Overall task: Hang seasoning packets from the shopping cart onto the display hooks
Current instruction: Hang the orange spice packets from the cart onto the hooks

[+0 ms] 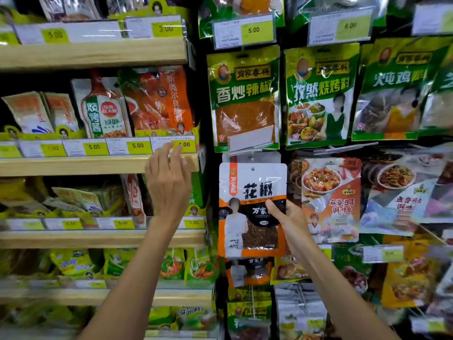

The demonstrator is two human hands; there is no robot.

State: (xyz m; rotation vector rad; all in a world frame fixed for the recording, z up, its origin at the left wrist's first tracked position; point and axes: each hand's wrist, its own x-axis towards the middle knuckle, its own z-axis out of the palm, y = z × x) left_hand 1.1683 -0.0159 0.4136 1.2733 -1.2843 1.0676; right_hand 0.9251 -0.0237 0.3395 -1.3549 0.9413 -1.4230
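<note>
A white, orange and black seasoning packet (252, 192) is held upright in front of the hook wall, its hang hole near the top. My right hand (286, 219) grips its lower right side, thumb across the front. Just above the packet a blank grey tag (252, 141) sits on the end of a display hook, with a pale packet top behind it. My left hand (169, 182) is raised to the left of the packet, fingers loosely spread in front of the wooden shelf edge, holding nothing. The shopping cart is out of view.
Green seasoning packets (242, 99) hang in a row above with price tags. More packets (331, 197) hang to the right and below. On the left, wooden shelves (98, 165) hold sauce pouches behind yellow price labels.
</note>
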